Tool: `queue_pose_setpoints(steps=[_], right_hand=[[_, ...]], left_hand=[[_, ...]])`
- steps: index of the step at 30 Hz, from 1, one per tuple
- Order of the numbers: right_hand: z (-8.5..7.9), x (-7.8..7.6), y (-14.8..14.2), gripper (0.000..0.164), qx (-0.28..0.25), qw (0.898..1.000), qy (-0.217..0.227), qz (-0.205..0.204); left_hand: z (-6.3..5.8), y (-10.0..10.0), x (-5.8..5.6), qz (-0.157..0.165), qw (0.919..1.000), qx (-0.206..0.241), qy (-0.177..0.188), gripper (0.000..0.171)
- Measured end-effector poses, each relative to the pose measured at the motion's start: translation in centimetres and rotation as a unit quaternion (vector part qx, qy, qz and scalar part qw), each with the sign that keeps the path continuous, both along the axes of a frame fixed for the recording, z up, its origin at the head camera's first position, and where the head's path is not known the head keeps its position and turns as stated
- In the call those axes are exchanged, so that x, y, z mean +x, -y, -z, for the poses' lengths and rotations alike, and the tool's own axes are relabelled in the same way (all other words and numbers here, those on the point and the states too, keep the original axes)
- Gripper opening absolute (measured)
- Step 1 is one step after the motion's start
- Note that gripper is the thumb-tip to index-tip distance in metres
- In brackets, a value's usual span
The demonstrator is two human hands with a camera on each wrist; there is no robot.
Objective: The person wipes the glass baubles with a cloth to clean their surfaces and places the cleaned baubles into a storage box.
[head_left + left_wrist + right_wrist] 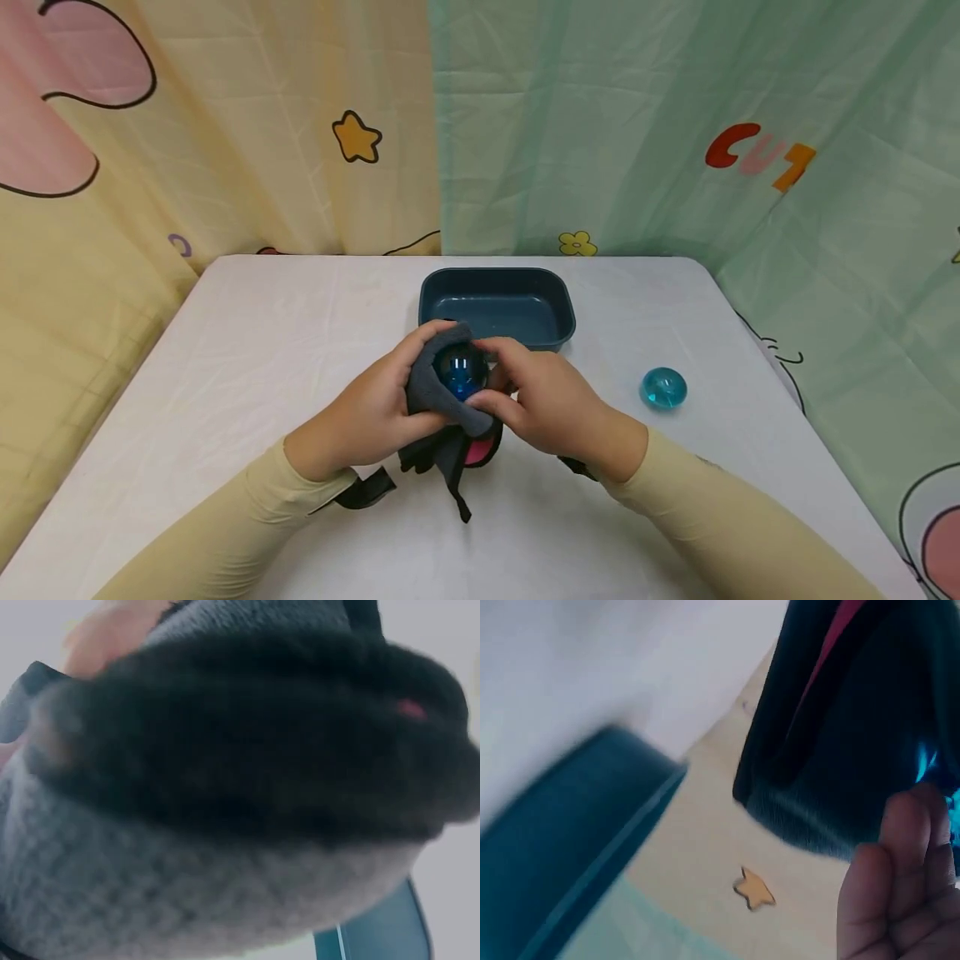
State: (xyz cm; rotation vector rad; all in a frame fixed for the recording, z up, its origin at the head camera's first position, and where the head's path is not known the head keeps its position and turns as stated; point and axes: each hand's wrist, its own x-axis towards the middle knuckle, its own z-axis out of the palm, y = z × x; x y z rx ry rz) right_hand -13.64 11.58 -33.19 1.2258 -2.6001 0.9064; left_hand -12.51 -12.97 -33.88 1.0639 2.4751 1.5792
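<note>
Above the table, near its middle, my left hand (371, 417) grips a soft grey fabric pouch (424, 387) with a fuzzy face, black parts and a bit of pink. A glossy dark blue clear ball (461, 372) sits at the pouch's mouth, partly wrapped by the cloth. From the other side my right hand (551, 400) holds the ball with thumb and fingers, close to the cloth edge. Grey fuzz (187, 892) and a dark fold fill the left wrist view. Fingers (906, 829) of the right hand lie against the ball in the right wrist view.
Behind the hands stands a dark blue-green rectangular bin (558, 335), its near left part covered by the hands. A teal clear ball (663, 388) lies on the white table (712, 483) to the right. Printed curtains (600, 108) hang behind and at the sides.
</note>
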Motion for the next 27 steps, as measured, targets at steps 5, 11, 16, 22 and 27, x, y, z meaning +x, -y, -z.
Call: queue_pose_setpoints(steps=[5, 11, 16, 22, 27], right_hand=[[0.51, -0.05, 0.2, 0.036, -0.064, 0.994, 0.09, -0.003], [0.5, -0.22, -0.14, 0.07, -0.024, 0.999, -0.034, -0.026], [0.42, -0.51, -0.3, 0.065, 0.029, 0.983, -0.179, -0.016], [0.27, -0.19, -0.13, 0.054, -0.016, 1.0, 0.007, -0.017], [0.25, 0.08, 0.11, 0.038, -0.043, 0.991, 0.125, -0.003]], left_hand=[[0.11, -0.02, -0.09, -0.009, 0.9998, -0.011, -0.014, 0.088], [0.14, 0.11, -0.3, -0.003, 0.9997, 0.008, -0.024, 0.088], [0.03, 0.16, -0.27, 0.007, 0.9998, 0.014, -0.016, 0.088], [-0.12, 0.24, 0.07, 0.005, 0.9998, -0.012, -0.015, 0.089], [0.13, 0.17, 0.05, -0.005, 0.9993, -0.028, -0.024, 0.09]])
